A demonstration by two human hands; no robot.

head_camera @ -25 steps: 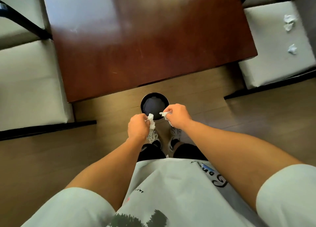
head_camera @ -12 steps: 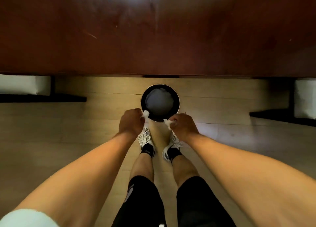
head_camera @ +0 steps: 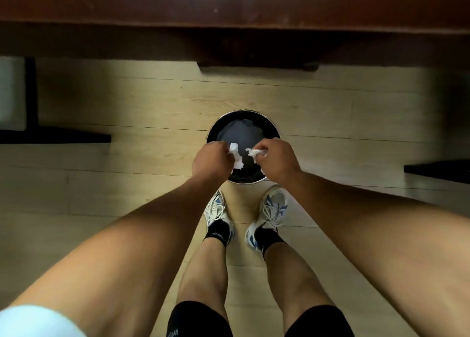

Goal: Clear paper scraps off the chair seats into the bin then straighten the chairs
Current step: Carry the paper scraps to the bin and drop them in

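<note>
At the centre of the frame, over the mouth of the black bin (head_camera: 243, 123), our left hand (head_camera: 211, 161) and right hand (head_camera: 276, 160) now hang, each pinching white paper scraps (head_camera: 235, 155). Half a second ago they sat short of the rim. We judge the drop is next; chair seats, barely visible at the left edge, wait.

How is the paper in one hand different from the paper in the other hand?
The left hand grips a paper scrap that hangs down, long and crumpled. The right hand pinches a smaller scrap that pokes sideways toward the left one. Both scraps are white, crumpled and held over the open bin.
</note>
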